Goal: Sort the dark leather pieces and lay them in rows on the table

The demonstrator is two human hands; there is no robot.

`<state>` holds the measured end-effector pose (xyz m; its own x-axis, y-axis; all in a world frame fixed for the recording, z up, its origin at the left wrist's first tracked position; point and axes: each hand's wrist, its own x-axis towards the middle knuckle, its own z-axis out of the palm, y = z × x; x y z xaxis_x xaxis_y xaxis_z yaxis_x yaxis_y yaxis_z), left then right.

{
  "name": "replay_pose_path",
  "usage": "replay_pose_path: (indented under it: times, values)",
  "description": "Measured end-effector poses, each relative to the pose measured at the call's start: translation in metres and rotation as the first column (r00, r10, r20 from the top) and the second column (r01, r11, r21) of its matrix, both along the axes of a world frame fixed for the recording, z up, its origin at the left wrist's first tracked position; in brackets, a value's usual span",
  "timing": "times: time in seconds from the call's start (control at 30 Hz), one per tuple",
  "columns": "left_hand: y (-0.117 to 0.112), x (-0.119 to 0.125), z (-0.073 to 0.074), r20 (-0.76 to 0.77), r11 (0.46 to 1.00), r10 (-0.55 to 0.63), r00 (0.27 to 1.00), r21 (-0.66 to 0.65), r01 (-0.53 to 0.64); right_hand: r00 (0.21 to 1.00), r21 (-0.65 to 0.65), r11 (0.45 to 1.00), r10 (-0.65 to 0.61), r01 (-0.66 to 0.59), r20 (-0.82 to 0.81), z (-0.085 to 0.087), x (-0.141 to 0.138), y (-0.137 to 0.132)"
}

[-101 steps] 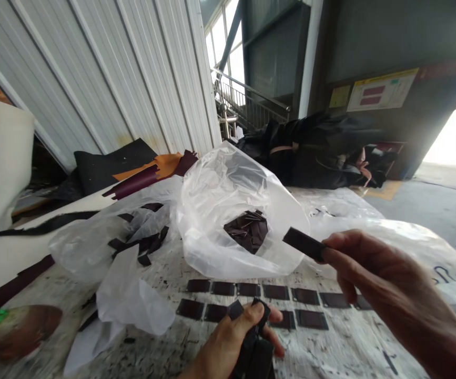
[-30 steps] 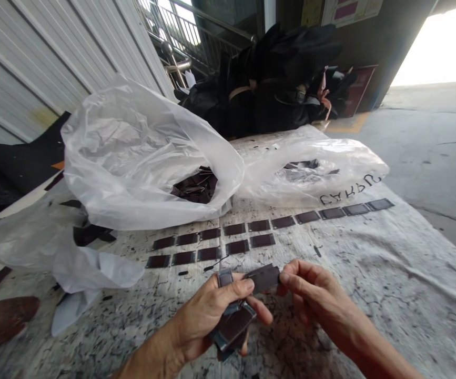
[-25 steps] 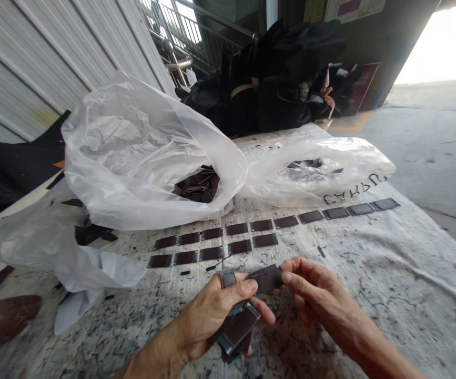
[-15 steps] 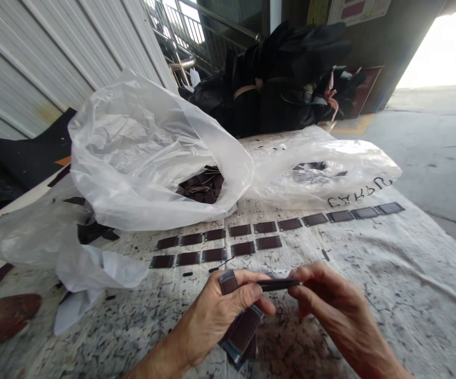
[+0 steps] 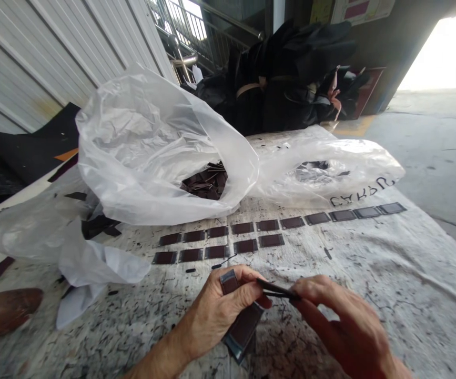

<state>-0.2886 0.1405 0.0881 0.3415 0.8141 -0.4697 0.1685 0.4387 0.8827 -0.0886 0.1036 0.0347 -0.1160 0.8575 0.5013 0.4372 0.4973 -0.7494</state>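
Observation:
My left hand (image 5: 208, 313) is closed on thin dark brown rectangular patches with blue-black edges. The end of one patch (image 5: 230, 282) sticks out at the top, between the fingers. Below the palm another patch (image 5: 245, 327) shows, partly covered; I cannot tell whether it is held or lies on something. Between the two hands runs a dark patch (image 5: 278, 289), seen edge-on and perhaps doubled. Its right end is pinched by the thumb and fingers of my right hand (image 5: 348, 313). Ahead of the hands, similar patches (image 5: 267, 225) lie flat in two rows.
A large clear plastic bag (image 5: 164, 142) gapes with many brown pieces (image 5: 208, 181) inside. Right of it lies a flatter bag (image 5: 362, 158) with writing. Black bundles (image 5: 286, 95) stand behind. The stained white cloth (image 5: 373, 268) has dark scraps. A brown rounded object (image 5: 9, 311) is at left.
My right hand has moved slightly right and down, and the patch between the hands now slopes down to the right. The view has shifted a little.

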Motion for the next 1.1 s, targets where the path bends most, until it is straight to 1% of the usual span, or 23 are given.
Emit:
replay_pose_path:
  times: [0.03,0.07,0.1,0.13,0.2,0.27,0.33,0.4,0.47,0.6,0.63,0.67,0.7,0.77,0.83,0.87,0.9,0.93,0.97,1.0,1.03,1.07,1.1]
  values:
    - [0.0,-0.001,0.001,-0.037,1.0,0.006,0.999,-0.02,-0.006,0.997,-0.076,0.997,-0.037,0.032,-0.065,-0.003,-0.004,0.002]
    - [-0.001,-0.001,0.002,-0.063,0.999,0.014,0.998,-0.042,-0.016,0.99,-0.183,0.982,-0.068,0.045,-0.12,-0.005,-0.008,0.004]
    - [-0.002,-0.002,0.002,-0.079,0.998,0.025,0.997,-0.062,-0.03,0.98,-0.291,0.956,-0.096,0.043,-0.172,-0.008,-0.011,0.005]
    - [-0.002,-0.003,0.002,-0.086,0.996,0.035,0.996,-0.078,-0.042,0.967,-0.384,0.923,-0.112,0.016,-0.229,-0.01,-0.013,0.005]
    - [-0.003,-0.004,0.002,-0.093,0.993,0.045,0.995,-0.109,-0.055,0.93,-0.545,0.834,-0.129,-0.085,-0.343,-0.013,-0.016,0.006]
    - [-0.004,-0.006,0.001,-0.085,0.988,0.048,0.995,-0.14,-0.06,0.876,-0.647,0.741,-0.176,-0.182,-0.448,-0.015,-0.019,0.006]
    - [-0.003,-0.008,0.0,-0.053,0.983,0.053,0.997,-0.171,-0.061,0.82,-0.691,0.678,-0.232,-0.25,-0.524,-0.014,-0.02,0.008]
    - [-0.002,-0.009,-0.002,-0.01,0.978,0.066,0.998,-0.199,-0.067,0.781,-0.704,0.645,-0.26,-0.297,-0.568,-0.013,-0.021,0.01]
    - [-0.001,-0.01,-0.005,0.026,0.973,0.079,0.997,-0.221,-0.071,0.767,-0.715,0.613,-0.262,-0.336,-0.586,-0.011,-0.022,0.013]
    - [-0.001,-0.012,-0.01,0.088,0.962,0.089,0.992,-0.267,-0.062,0.786,-0.723,0.537,-0.165,-0.434,-0.595,-0.004,-0.021,0.019]
    - [-0.001,-0.013,-0.011,0.111,0.959,0.089,0.99,-0.277,-0.055,0.789,-0.716,0.534,-0.139,-0.449,-0.598,-0.002,-0.02,0.02]
    - [-0.001,-0.013,-0.012,0.132,0.958,0.087,0.987,-0.283,-0.046,0.795,-0.708,0.553,-0.127,-0.44,-0.594,0.002,-0.019,0.021]
    - [-0.002,-0.014,-0.011,0.147,0.958,0.083,0.986,-0.285,-0.039,0.805,-0.696,0.596,-0.134,-0.401,-0.578,0.008,-0.018,0.023]
    - [-0.002,-0.016,-0.01,0.158,0.96,0.08,0.984,-0.278,-0.034,0.833,-0.629,0.741,-0.178,-0.237,-0.524,0.024,-0.015,0.028]
    - [-0.002,-0.017,-0.007,0.138,0.966,0.106,0.985,-0.25,-0.069,0.864,-0.473,0.881,-0.218,-0.027,-0.454,0.049,-0.016,0.04]
    - [-0.002,-0.018,-0.005,0.129,0.968,0.129,0.983,-0.232,-0.096,0.885,-0.376,0.925,-0.216,0.05,-0.413,0.063,-0.018,0.049]
    - [-0.003,-0.019,-0.004,0.125,0.969,0.15,0.981,-0.217,-0.12,0.912,-0.266,0.957,-0.206,0.113,-0.355,0.079,-0.022,0.06]
    - [-0.003,-0.019,-0.004,0.125,0.969,0.165,0.978,-0.207,-0.137,0.94,-0.158,0.973,-0.208,0.169,-0.271,0.094,-0.027,0.071]
    - [-0.004,-0.019,-0.003,0.126,0.968,0.174,0.977,-0.202,-0.146,0.971,-0.058,0.984,-0.178,0.171,-0.159,0.108,-0.032,0.083]
    - [-0.004,-0.02,-0.004,0.132,0.968,0.177,0.975,-0.201,-0.148,0.984,0.044,0.984,-0.171,0.173,-0.046,0.12,-0.038,0.093]
    - [-0.004,-0.02,-0.004,0.14,0.968,0.177,0.974,-0.204,-0.147,0.982,0.128,0.976,-0.183,0.175,0.055,0.129,-0.043,0.101]
    - [-0.004,-0.021,-0.005,0.145,0.967,0.177,0.973,-0.208,-0.145,0.971,0.216,0.961,-0.202,0.172,0.127,0.134,-0.047,0.105]
    - [-0.004,-0.021,-0.005,0.148,0.966,0.177,0.973,-0.214,-0.143,0.961,0.263,0.948,-0.225,0.178,0.162,0.136,-0.049,0.104]
